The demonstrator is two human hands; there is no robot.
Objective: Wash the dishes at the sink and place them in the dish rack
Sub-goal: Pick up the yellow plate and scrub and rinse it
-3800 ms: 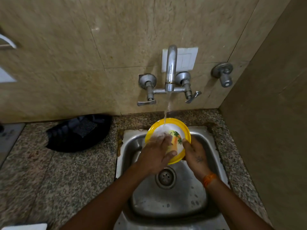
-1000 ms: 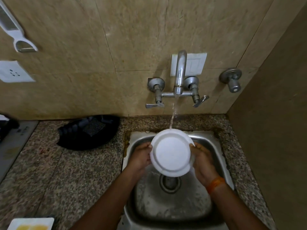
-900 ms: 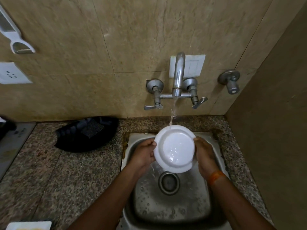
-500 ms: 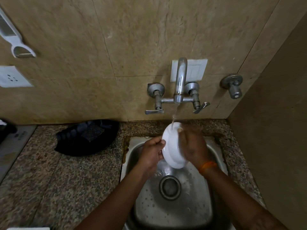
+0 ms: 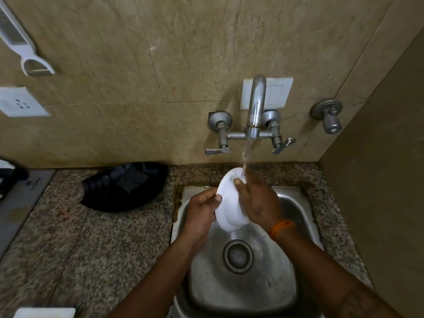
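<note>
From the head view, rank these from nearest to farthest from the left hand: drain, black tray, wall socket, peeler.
From the left hand:
1. Drain, just below and to its right, in the sink bowl.
2. Black tray, on the counter to its left.
3. Wall socket, on the far left of the wall.
4. Peeler, hanging above the socket.

plate (image 5: 229, 203): turned from face-up to edge-on under the tap (image 5: 255, 106)
right hand (image 5: 259, 203): moved from rim onto plate's face

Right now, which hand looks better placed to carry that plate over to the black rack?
Probably the left hand: it grips the plate by its rim, and the black rack sits on its side.
</note>
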